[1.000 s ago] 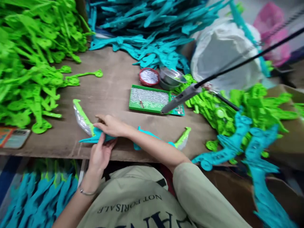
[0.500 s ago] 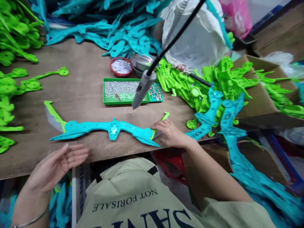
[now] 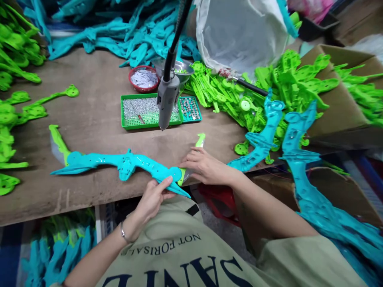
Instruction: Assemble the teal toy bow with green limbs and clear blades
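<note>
A long teal plastic toy bow (image 3: 125, 164) with green tips lies across the near edge of the brown table (image 3: 98, 115). My left hand (image 3: 154, 197) pinches the bow's right teal end from below, thumb on top. My right hand (image 3: 203, 166) grips the green tip piece (image 3: 196, 145) at that same end, fingers curled over it. A grey electric screwdriver (image 3: 167, 99) hangs on a black cable just above and behind my hands, touching nothing.
A green tray of screws (image 3: 143, 111) and a smaller teal tray (image 3: 190, 108) sit mid-table, with a red bowl (image 3: 143, 77) and a metal bowl (image 3: 176, 67) behind. Green parts (image 3: 18, 107) pile left and right, teal parts (image 3: 125, 36) at the back. White sack (image 3: 242, 32) and cardboard boxes (image 3: 338, 115) stand right.
My left hand came in from the open position at the left and took hold of the bow's right end. The right hand stayed at the green tip. The view and screwdriver shifted left.
</note>
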